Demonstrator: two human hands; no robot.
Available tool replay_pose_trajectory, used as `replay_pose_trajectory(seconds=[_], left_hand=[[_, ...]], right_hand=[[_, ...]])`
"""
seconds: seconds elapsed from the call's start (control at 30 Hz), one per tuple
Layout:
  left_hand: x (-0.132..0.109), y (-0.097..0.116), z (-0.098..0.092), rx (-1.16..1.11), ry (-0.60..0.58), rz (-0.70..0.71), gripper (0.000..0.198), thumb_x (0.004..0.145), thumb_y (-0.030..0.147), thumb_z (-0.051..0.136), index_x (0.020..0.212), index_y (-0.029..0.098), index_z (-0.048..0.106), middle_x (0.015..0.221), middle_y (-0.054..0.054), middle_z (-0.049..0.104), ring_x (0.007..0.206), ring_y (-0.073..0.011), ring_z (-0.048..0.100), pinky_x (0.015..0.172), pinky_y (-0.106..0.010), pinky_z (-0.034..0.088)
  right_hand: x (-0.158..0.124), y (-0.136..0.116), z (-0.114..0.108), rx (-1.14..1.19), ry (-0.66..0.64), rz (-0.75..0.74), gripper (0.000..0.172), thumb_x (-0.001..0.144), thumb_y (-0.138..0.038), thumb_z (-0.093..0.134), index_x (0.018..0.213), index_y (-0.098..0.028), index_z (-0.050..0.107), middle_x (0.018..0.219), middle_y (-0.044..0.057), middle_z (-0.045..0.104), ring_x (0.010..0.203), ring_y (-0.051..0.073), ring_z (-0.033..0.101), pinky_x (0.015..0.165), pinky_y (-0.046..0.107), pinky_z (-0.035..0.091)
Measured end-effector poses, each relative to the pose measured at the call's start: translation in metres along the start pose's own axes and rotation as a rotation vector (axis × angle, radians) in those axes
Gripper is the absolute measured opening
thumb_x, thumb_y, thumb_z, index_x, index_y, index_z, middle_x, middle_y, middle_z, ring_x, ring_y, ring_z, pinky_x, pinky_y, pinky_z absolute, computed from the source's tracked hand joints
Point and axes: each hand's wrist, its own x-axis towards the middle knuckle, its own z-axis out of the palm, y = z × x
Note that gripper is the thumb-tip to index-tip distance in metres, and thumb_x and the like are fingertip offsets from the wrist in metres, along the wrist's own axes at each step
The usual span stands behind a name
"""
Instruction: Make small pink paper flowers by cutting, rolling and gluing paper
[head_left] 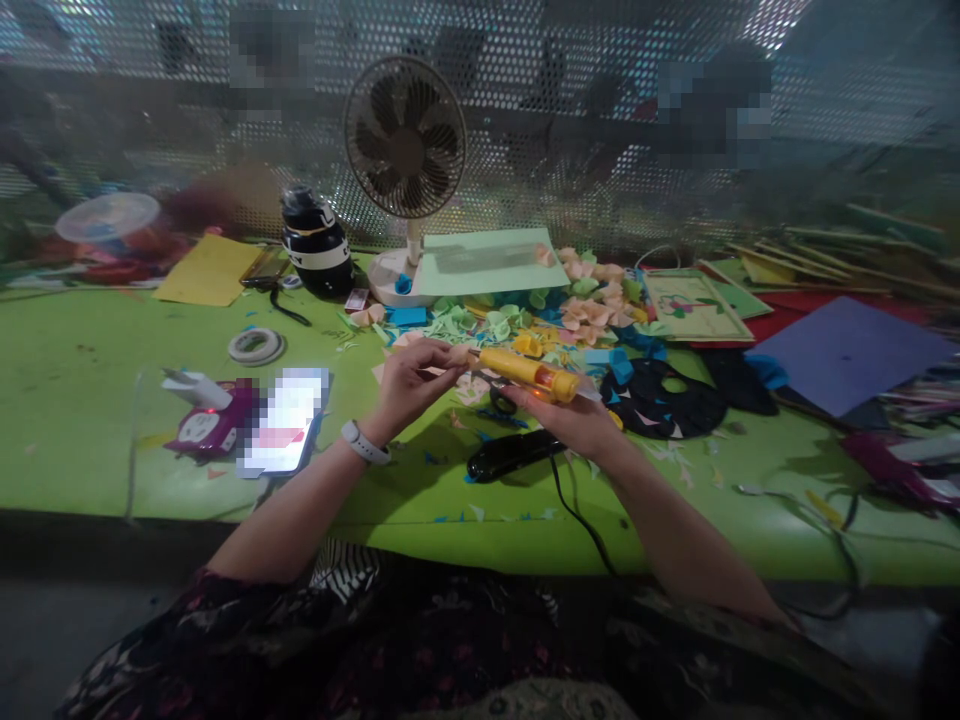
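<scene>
My right hand [574, 418] is closed around a yellow-orange glue gun [529, 372], held level above the green table [90, 400] with its nozzle pointing left. My left hand [412, 380] pinches a small pale pink paper piece [459, 354] right at the gun's tip. A white band sits on my left wrist. Beneath the hands lie scissors [501, 396] and a black corded device [514, 453].
A small desk fan [406, 140] stands at the back. Paper petals and scraps [585, 300] pile behind the hands. A lit phone [289, 420], a magenta gadget [210, 425], a tape roll [256, 346], black paper cutouts [660, 395], a blue sheet [847, 350] and a dark helmet-like object [316, 245] surround them.
</scene>
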Motion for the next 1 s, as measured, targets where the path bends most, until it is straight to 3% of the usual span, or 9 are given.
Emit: replay_pose_trajectory(seconds=[0.2, 0.5, 0.73, 1.0], left_hand=[[0.0009, 0.0, 0.0004, 0.015, 0.007, 0.031, 0.019, 0.08, 0.032, 0.078, 0.075, 0.016, 0.07, 0.09, -0.009, 0.07, 0.083, -0.0168, 0.066, 0.06, -0.025, 0.059], [0.0005, 0.0022, 0.0, 0.015, 0.005, -0.018, 0.022, 0.079, 0.036, 0.079, 0.075, 0.016, 0.07, 0.092, -0.01, 0.07, 0.084, -0.0181, 0.066, 0.06, -0.026, 0.059], [0.0013, 0.0001, 0.0009, 0.02, 0.007, 0.017, 0.023, 0.079, 0.038, 0.078, 0.073, 0.017, 0.07, 0.089, -0.009, 0.071, 0.08, -0.0171, 0.066, 0.06, -0.026, 0.058], [0.0009, -0.0031, 0.0002, 0.009, 0.024, -0.031, 0.021, 0.077, 0.035, 0.079, 0.073, 0.016, 0.071, 0.089, -0.009, 0.07, 0.081, -0.0171, 0.066, 0.061, -0.026, 0.058]], right_hand=[[0.0003, -0.0027, 0.0003, 0.031, -0.024, -0.001, 0.038, 0.083, -0.048, 0.071, 0.11, -0.023, 0.075, 0.114, 0.006, 0.076, 0.107, 0.029, 0.071, 0.098, 0.044, 0.058], [-0.0002, -0.0037, 0.0022, 0.004, -0.019, 0.014, 0.032, 0.083, -0.05, 0.07, 0.1, -0.024, 0.077, 0.095, 0.006, 0.077, 0.091, 0.029, 0.073, 0.086, 0.045, 0.062], [-0.0006, 0.0013, 0.0024, 0.096, 0.029, 0.028, 0.04, 0.08, -0.05, 0.074, 0.11, -0.023, 0.075, 0.112, 0.007, 0.076, 0.105, 0.029, 0.071, 0.096, 0.046, 0.059], [0.0006, -0.0011, 0.0002, -0.009, -0.042, 0.017, 0.034, 0.082, -0.051, 0.07, 0.102, -0.024, 0.076, 0.096, 0.005, 0.077, 0.095, 0.029, 0.073, 0.091, 0.047, 0.06]])
